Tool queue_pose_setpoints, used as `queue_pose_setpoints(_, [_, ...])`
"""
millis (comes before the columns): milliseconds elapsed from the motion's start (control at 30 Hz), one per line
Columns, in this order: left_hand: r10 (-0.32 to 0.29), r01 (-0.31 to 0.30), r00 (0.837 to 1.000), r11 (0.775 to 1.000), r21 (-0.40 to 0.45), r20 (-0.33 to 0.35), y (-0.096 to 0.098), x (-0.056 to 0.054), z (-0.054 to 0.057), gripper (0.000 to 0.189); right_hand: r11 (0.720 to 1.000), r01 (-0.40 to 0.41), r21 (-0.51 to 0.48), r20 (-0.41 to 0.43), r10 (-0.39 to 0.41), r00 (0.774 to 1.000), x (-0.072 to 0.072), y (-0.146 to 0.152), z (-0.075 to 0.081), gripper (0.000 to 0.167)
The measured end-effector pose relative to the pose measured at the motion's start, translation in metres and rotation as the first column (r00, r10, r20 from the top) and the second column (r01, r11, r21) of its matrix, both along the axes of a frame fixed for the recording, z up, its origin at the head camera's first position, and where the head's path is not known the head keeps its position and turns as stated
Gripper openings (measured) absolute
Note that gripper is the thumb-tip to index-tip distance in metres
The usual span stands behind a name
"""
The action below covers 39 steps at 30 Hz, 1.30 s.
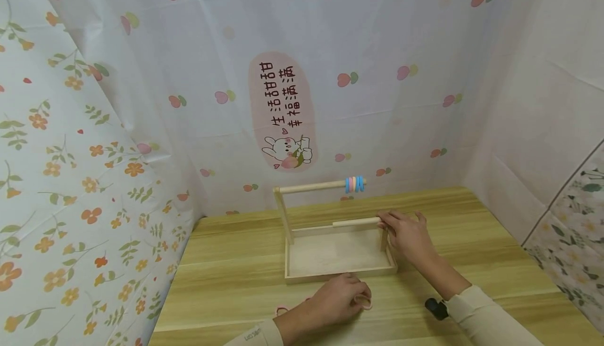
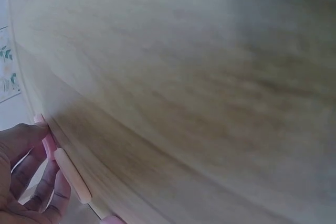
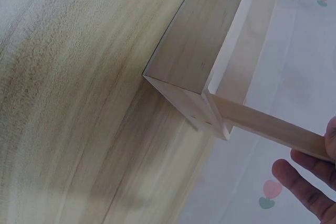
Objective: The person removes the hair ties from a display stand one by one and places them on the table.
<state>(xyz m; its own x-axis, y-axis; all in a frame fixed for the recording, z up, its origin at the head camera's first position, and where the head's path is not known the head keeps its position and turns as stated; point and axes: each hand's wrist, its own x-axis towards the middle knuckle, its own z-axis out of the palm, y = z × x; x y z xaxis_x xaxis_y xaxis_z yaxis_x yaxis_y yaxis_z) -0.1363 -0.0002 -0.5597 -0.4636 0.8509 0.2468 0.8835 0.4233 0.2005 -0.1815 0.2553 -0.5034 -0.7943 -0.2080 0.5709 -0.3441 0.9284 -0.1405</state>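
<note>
In the head view a wooden tray-shaped rack (image 1: 340, 251) carries two uprights, each with a sideways dowel. Several blue, pink and cream rings (image 1: 354, 184) hang near the free end of the taller dowel (image 1: 311, 187). My right hand (image 1: 409, 236) grips the top of the shorter upright (image 3: 273, 124), where the lower dowel (image 1: 355, 223) joins; that dowel bears no rings. In front of the tray, my left hand (image 1: 337, 299) pinches a pink ring (image 2: 49, 142) between thumb and fingers. Right beside it in the left wrist view is a peach ring (image 2: 73, 177).
More pink rings (image 1: 281, 310) lie on the wood-grain table (image 1: 222, 272), partly behind the left forearm. A black object (image 1: 436, 309) sits by the right sleeve. Printed cloth (image 1: 377, 126) hangs behind the table and at both sides.
</note>
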Motion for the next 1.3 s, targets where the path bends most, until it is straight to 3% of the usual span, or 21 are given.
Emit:
queue_pose_setpoints(300, [-0.020,0.020,1.000,1.000,-0.007,0.006,0.000,0.001,-0.001,0.019,1.000,0.008,0.028,0.010,-0.009,1.000,0.000,0.000,-0.001,0.029])
queue_pose_setpoints(767, [0.016,-0.011,0.998,0.997,-0.080,0.063,-0.003,0.003,0.003,0.035,1.000,0.004,0.018,0.026,-0.005,1.000,-0.002,0.001,-0.001,0.027])
queue_pose_setpoints(967, [0.019,-0.013,0.998,0.996,-0.089,0.067,-0.005,0.003,0.005,0.033,0.999,0.013,0.039,0.049,-0.015,0.999,0.000,0.001,0.001,0.028])
queue_pose_setpoints(1300, [0.024,-0.021,0.983,1.000,-0.014,0.183,-0.012,-0.002,0.006,0.030,0.999,0.012,0.040,0.058,-0.015,0.998,0.000,0.000,0.002,0.030])
